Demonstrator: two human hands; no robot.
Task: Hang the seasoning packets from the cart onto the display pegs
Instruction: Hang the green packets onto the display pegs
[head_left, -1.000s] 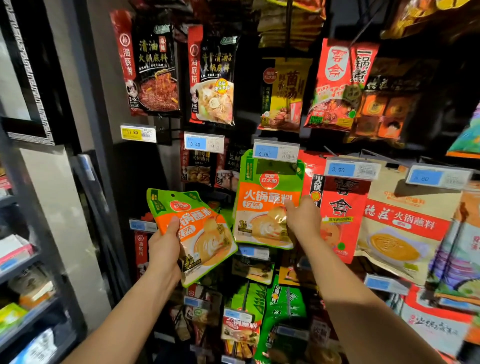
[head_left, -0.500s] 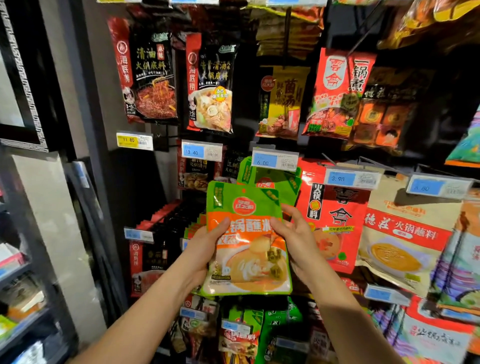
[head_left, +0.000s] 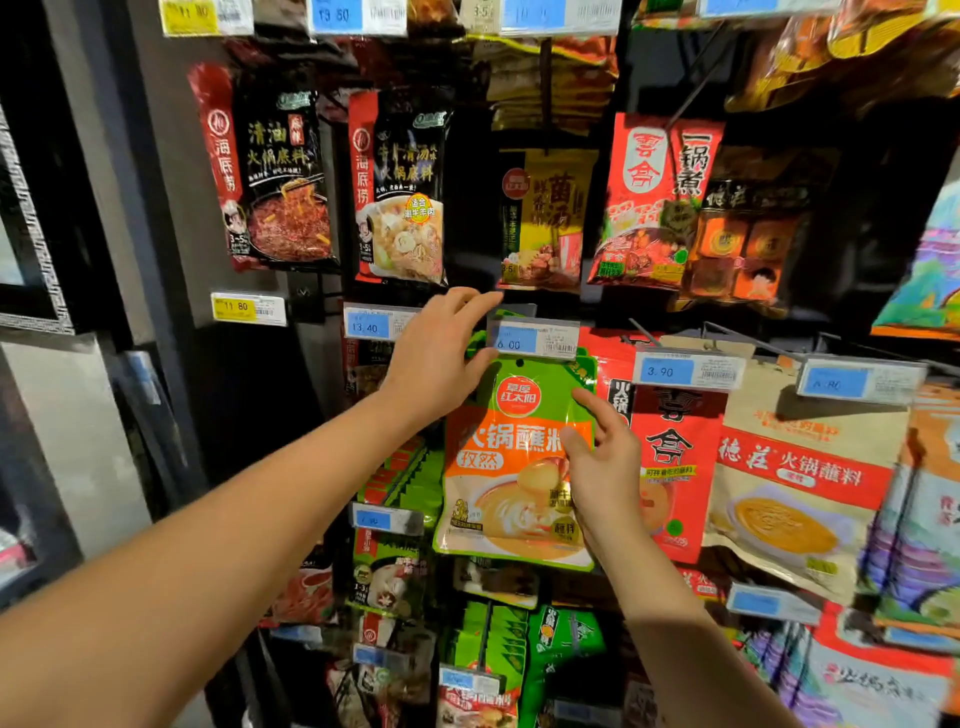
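Note:
A green and orange seasoning packet hangs upright in front of the display, its top edge tucked behind the 6.00 price tag. My left hand pinches the packet's top left corner, thumb on the front and fingers reaching up behind the tag. On the packet's right edge rests my right hand, its fingers relaxed and its thumb on the orange band. The peg itself is hidden behind the tag. No cart is in view.
Red packets under a 3.90 tag hang just right of it, and beige packets further right. Black hotpot packets and a yellow packet hang on the row above. Green packets fill pegs below. A dark wall panel stands left.
The packet has risen from chest height to the peg under the 6.00 tag. My left hand moved from its left edge to its top corner. My right hand stayed on its right edge.

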